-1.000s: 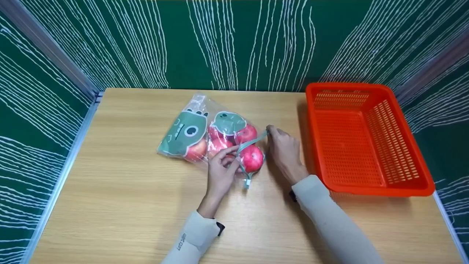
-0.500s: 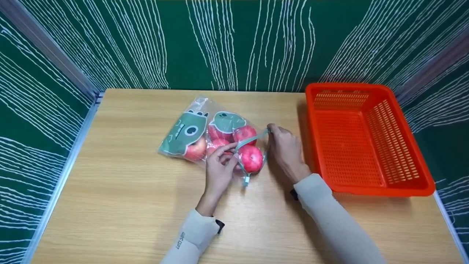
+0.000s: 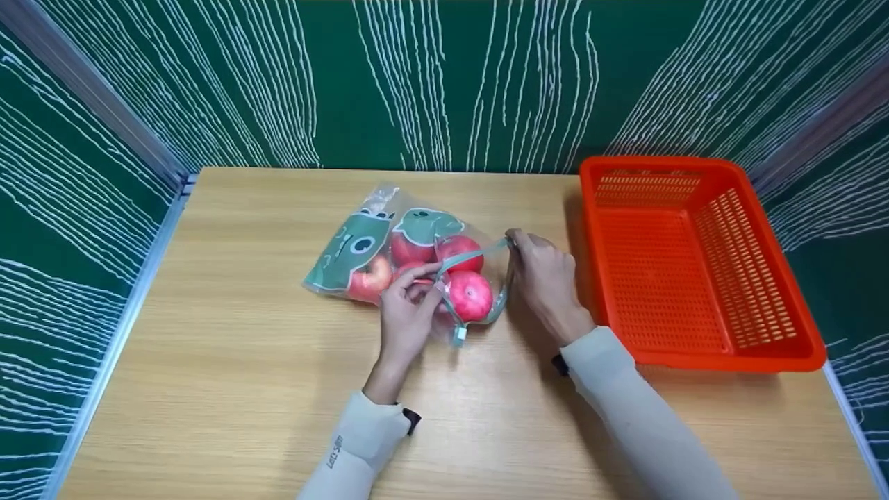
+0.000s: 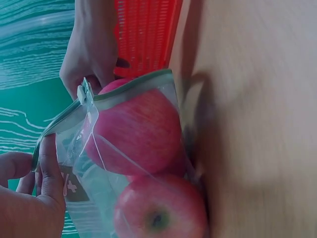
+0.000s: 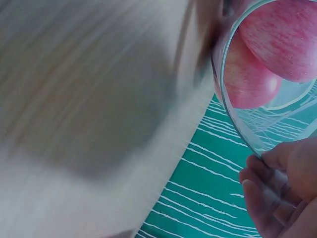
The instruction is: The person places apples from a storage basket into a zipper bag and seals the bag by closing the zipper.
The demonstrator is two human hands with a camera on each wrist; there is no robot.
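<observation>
A clear zip bag point(image 3: 347, 253) with green dinosaur prints lies on the table, holding several red apples point(image 3: 470, 295). Its green-edged mouth gapes toward the right, and a white slider point(image 3: 459, 335) sits at the near corner. With thumb and fingers, my left hand point(image 3: 405, 312) pinches one side of the mouth's edge. At the far corner, my right hand point(image 3: 549, 281) pinches the edge; the right wrist view shows its thumb point(image 5: 280, 156) against the rim. Two apples point(image 4: 136, 131) near the opening show large in the left wrist view. Apples deeper inside are partly covered by the prints.
An orange-red plastic basket point(image 3: 694, 361) with slotted walls stands at the right, close beside my right hand. The wooden table point(image 3: 229, 361) ends at the back against a green wall point(image 3: 458, 83) with white wavy lines.
My left hand has shifted slightly left with its side of the bag's edge. The mouth has spread wider, and the nearest apple has moved a little left. My right hand has barely moved.
</observation>
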